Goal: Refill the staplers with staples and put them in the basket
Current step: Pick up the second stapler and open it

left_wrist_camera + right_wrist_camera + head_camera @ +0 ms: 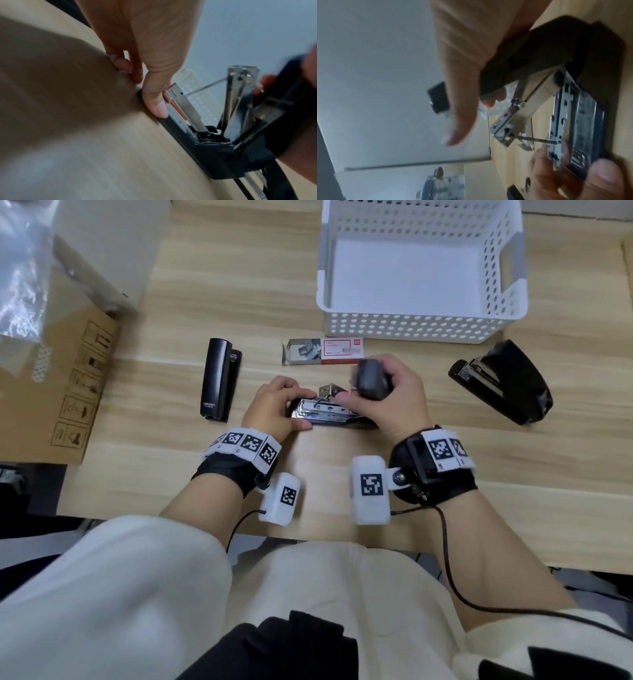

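A black stapler point(329, 416) lies hinged open on the wooden table point(239, 302) in front of me. My left hand point(291, 409) pinches the front end of its base and metal magazine point(185, 112). My right hand point(366, 392) grips the raised black top cover point(371, 380), holding it up at the hinge end; the cover point(530, 54) and the pusher rail are tilted above the magazine point(580, 121). An opened staple box point(325, 350) lies just beyond the hands. The white perforated basket point(421, 326) stands behind it with nothing inside.
A slim black stapler point(219, 378) lies to the left of my hands. A bulkier black stapler point(503, 381) lies on its side at the right, by the basket's corner. A cardboard box point(58, 392) and plastic wrap point(20, 268) fill the far left.
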The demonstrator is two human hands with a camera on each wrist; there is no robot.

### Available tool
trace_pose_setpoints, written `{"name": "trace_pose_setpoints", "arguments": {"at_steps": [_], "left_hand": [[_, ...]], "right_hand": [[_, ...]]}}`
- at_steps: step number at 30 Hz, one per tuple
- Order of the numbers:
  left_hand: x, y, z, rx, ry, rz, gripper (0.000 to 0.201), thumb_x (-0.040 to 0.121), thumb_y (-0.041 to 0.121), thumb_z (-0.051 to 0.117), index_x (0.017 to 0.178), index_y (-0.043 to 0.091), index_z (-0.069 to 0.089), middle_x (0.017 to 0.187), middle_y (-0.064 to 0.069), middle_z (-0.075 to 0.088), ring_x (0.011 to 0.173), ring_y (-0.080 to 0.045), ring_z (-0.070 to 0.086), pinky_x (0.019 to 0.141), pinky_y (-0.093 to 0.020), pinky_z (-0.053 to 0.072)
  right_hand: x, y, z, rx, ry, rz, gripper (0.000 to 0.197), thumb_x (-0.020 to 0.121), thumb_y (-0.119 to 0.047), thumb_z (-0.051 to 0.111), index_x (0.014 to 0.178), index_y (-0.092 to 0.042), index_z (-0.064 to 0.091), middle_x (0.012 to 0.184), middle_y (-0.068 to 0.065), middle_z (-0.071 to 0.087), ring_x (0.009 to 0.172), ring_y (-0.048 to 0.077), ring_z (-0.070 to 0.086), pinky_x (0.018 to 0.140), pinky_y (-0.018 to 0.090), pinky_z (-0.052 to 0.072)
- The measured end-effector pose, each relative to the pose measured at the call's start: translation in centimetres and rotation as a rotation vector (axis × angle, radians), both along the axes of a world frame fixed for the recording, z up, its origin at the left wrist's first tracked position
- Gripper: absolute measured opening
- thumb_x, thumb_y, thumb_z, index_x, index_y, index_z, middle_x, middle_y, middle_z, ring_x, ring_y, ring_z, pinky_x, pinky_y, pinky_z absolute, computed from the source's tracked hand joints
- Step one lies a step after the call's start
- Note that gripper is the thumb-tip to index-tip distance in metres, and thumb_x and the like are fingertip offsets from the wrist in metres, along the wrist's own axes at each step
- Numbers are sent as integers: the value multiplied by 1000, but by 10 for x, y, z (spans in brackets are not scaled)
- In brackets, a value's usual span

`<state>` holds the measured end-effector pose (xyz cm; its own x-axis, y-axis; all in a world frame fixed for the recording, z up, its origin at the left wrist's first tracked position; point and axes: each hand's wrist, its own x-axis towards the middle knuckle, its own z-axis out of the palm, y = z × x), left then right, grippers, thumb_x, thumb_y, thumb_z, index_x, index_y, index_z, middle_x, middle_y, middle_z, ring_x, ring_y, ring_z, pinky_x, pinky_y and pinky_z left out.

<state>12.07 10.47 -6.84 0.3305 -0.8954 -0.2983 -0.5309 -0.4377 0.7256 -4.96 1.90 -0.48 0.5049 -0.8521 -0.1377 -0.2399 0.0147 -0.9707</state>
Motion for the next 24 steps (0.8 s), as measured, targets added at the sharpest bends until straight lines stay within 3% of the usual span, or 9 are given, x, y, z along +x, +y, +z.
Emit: {"name": "trace_pose_setpoints", "arguments": {"at_steps": [2, 4, 6, 9, 13, 16, 19, 22, 24], "left_hand": [[1, 0, 0, 10, 4, -5, 54, 60, 9, 82, 111, 19, 66, 106, 3, 46, 111, -29, 46, 101, -39, 38], [2, 0, 0, 7, 10, -6, 55, 59, 9, 82, 111, 20, 66, 105, 6, 45, 111, -30, 46, 102, -41, 38], [2, 1, -1, -7, 44, 4, 56, 58, 9, 83, 110, 22, 66, 103, 6, 45, 109, -32, 48, 101, -46, 40], [2, 1, -2, -34, 67, 10, 58, 58, 9, 83, 109, 27, 65, 97, 13, 45, 108, -33, 49, 99, -50, 41], [1, 1, -3, -66, 87, 10, 62, 57, 9, 84, 105, 38, 60, 94, 23, 43, 107, -33, 49, 99, -51, 41], [3, 1, -2, -51, 95, 16, 61, 57, 8, 84, 106, 35, 61, 94, 22, 42, 106, -31, 50, 100, -48, 41], [7, -3, 7, 29, 84, -2, 58, 56, 7, 84, 109, 25, 65, 93, 15, 43, 94, -20, 50, 95, -35, 44], [17, -12, 21, 153, 95, -98, 60, 59, -2, 81, 111, 21, 63, 105, 1, 53, 85, -12, 49, 85, -19, 42], [25, -19, 30, 187, 142, -126, 59, 62, -8, 77, 113, 17, 61, 104, -2, 57, 74, -9, 50, 74, -7, 42]], "right_hand": [[-12, 2, 0, 27, -177, -190, 29, 56, -32, 75, 74, -25, 54, 65, -11, 61, 64, 7, 56, 66, 23, 50], [-23, 0, -6, 58, -305, -438, 22, 64, -31, 67, 74, -19, 52, 61, -7, 62, 62, 9, 59, 67, 21, 50], [-37, -3, -14, 73, -330, -659, 21, 69, -33, 63, 78, -18, 50, 64, -3, 61, 69, 15, 59, 73, 21, 48], [-54, -4, -22, 64, -239, -823, 16, 76, -22, 62, 82, -21, 47, 75, -7, 53, 65, -8, 54, 70, 10, 43], [-61, -3, -24, -11, -158, -806, 20, 85, -10, 61, 92, -22, 47, 85, -10, 53, 72, -13, 54, 76, 11, 45], [-56, -5, -18, -90, -64, -778, 19, 85, -9, 59, 92, -24, 49, 88, -13, 54, 77, -14, 54, 80, 9, 44], [-51, -10, -12, -130, -85, -798, 21, 83, -2, 60, 94, -16, 50, 89, -11, 54, 77, -15, 55, 80, 8, 45], [-52, -14, -12, -124, -57, -799, 18, 81, -4, 61, 94, -14, 53, 94, -2, 56, 80, -12, 55, 82, 9, 44], [-53, -16, -14, -265, 177, -739, 14, 80, -12, 61, 94, -15, 60, 101, 4, 60, 89, -8, 53, 88, 14, 40]]}}
